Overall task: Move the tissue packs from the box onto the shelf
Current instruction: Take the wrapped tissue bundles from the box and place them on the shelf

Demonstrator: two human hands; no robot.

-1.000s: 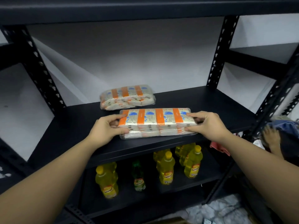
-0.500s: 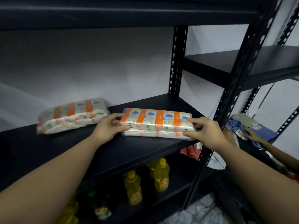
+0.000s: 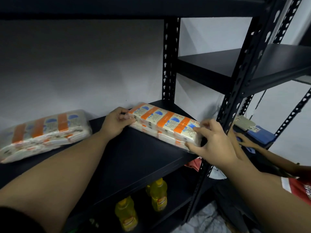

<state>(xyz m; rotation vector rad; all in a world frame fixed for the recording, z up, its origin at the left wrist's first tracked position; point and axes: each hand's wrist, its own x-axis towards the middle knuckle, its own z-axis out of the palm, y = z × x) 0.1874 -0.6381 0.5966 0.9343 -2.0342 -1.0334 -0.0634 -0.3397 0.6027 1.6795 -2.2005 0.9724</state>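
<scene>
Near the shelf's (image 3: pixel 134 158) right front corner lies the tissue pack (image 3: pixel 165 125) — left hand (image 3: pixel 116 123) and right hand (image 3: pixel 213 143) each grip an end. Likely light, squashy, slick-wrapped — best held by both short ends. Another pack (image 3: pixel 45 133) sits toward the left.

Almost no lettering is coming through clearly here. The yellow plastic oil bottles (image 3: pixel 159 194) on the lower black shelf are carrying orange-and-yellow labels with a brand word across them, but it is showing too blurred to spell out. The clear-wrapped tissue pack with orange bands and blue drop shapes (image 3: pixel 165 126) is bearing small dark print and tiny symbols, too fine to read. The red fabric with white print (image 3: pixel 303 189) at the right edge is showing white letters that are being cut off and staying illegible.
</scene>
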